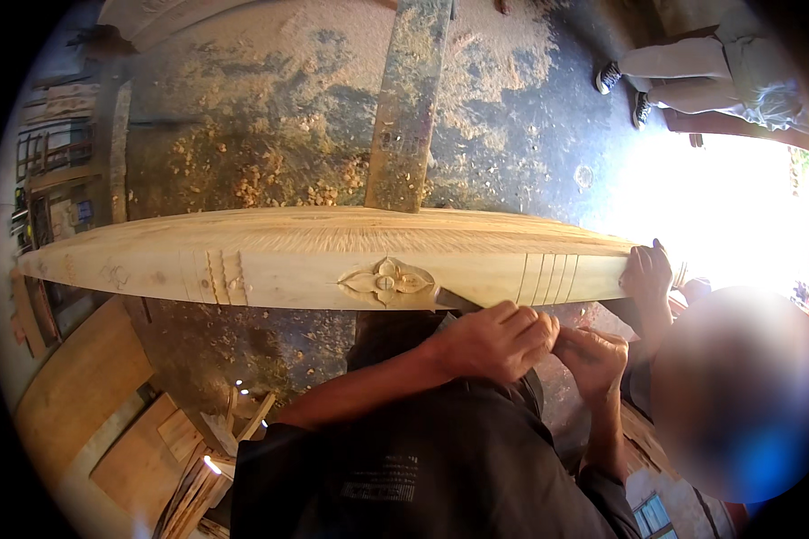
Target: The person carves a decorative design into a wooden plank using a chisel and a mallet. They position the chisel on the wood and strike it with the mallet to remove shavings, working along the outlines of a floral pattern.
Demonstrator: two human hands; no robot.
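Observation:
A long pale wooden piece point(297, 283) with tapered ends spans the view, carved with a four-petal flower point(386, 283) at its middle and grooves on both sides of it. A chisel point(454, 300) angles to the flower's right edge, its tip at the wood. My left hand point(503, 341) is wrapped round the chisel just below the wooden piece. My right hand point(593, 355) is closed round the chisel's rear part, which is mostly hidden by the fingers, to the right of my left hand.
A co-worker's hand point(645, 269) grips the piece's right end. Another person's legs point(674, 63) show at upper right. A board point(400, 117) runs away behind the piece over a floor point(261, 135) strewn with shavings. Offcuts and panels point(135, 449) lie at lower left, shelving at far left.

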